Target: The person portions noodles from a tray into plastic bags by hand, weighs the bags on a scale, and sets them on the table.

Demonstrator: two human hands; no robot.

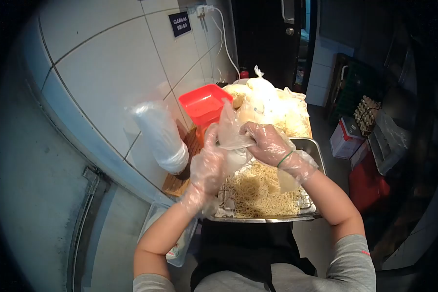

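Note:
Both hands wear clear plastic gloves. My left hand (210, 165) is closed on one side of a thin, clear plastic bag (232, 130). Opposite it, my right hand (268, 144) pinches the bag's other side, with a green band around that wrist. The bag hangs over a metal tray (258, 220), and what is inside it, if anything, is hard to make out. Loose pale noodles (263, 190) lie across the tray beneath my hands. Parts of the fingertips are hidden behind the film.
Left of the tray stands a roll of plastic bags (160, 136) near the tiled wall. A red plastic container (206, 103) sits behind my left hand. Filled clear bags (272, 109) crowd the far end. At right are a white-and-red box (346, 138) and egg trays (366, 114).

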